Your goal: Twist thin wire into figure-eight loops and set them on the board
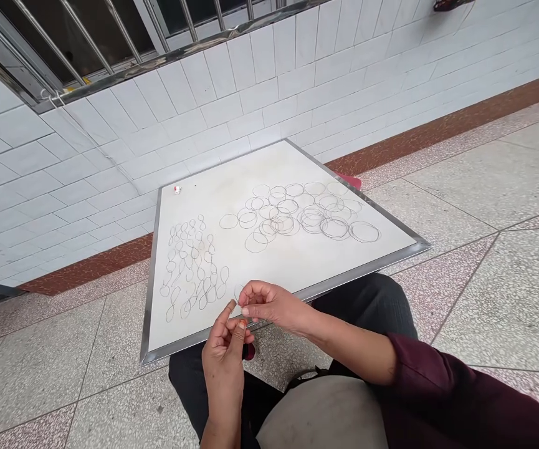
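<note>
Above the near edge of the white board, my two hands are close together. The thumb and fingers of my right hand point(264, 302) pinch a thin wire loop point(237, 292), part of which shows beside the fingertips. My left hand point(226, 346) is just below, its thumb bent in against the fingers and its index fingertip near the loop; what it grips is too fine to make out. Several wire loops twisted into figure-eights point(207, 287) lie in rows at the board's left. Many round wire rings point(334, 228), some overlapping, are spread over the right side.
The white board point(269, 274) has a grey metal edge and sits over my lap. A small red-and-white object point(177, 189) rests near its far left corner. Behind stand a white tiled wall point(250, 81) and a barred window point(110, 37). Speckled floor point(507, 280) surrounds the board.
</note>
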`<action>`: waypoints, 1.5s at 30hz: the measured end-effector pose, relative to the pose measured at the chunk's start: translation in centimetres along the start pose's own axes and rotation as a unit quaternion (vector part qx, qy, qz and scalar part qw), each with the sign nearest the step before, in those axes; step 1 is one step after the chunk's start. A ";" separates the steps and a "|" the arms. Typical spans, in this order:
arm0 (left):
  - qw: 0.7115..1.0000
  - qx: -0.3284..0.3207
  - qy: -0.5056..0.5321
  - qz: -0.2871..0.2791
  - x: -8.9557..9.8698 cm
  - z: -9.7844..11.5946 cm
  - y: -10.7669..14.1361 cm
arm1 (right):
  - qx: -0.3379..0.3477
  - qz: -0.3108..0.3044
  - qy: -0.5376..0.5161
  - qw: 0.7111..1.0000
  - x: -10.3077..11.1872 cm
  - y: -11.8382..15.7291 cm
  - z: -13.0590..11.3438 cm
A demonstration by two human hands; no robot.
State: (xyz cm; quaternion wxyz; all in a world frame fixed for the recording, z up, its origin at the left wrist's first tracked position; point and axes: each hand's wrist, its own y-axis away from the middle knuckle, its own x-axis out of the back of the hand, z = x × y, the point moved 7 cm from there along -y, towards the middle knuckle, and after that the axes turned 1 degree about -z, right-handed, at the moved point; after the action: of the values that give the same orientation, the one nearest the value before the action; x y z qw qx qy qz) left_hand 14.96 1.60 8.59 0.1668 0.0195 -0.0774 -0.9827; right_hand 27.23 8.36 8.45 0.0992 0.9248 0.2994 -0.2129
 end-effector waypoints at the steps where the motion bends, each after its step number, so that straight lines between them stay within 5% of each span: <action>1: 1.000 0.002 -0.004 -0.002 -0.1 0.0 0.1 | -0.004 -0.001 0.000 1.000 0.1 0.1 0.1; 10: 1.000 0.022 0.002 -0.001 -0.4 -0.2 0.6 | -0.050 0.005 -0.017 0.999 0.4 0.7 0.9; 33: 0.998 0.018 0.056 -0.013 -1.3 -2.0 2.4 | -0.031 0.017 -0.025 0.999 1.6 2.8 2.5; 45: 0.989 0.072 0.124 -0.046 -2.0 -3.2 2.9 | 0.017 0.013 0.001 1.000 1.1 2.9 2.6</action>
State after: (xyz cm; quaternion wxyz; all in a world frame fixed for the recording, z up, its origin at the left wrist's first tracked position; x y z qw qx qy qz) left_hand 17.96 -0.94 5.88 0.1277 0.1571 -0.1255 -0.9712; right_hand 28.88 5.79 5.86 0.0856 0.9303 0.2839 -0.2161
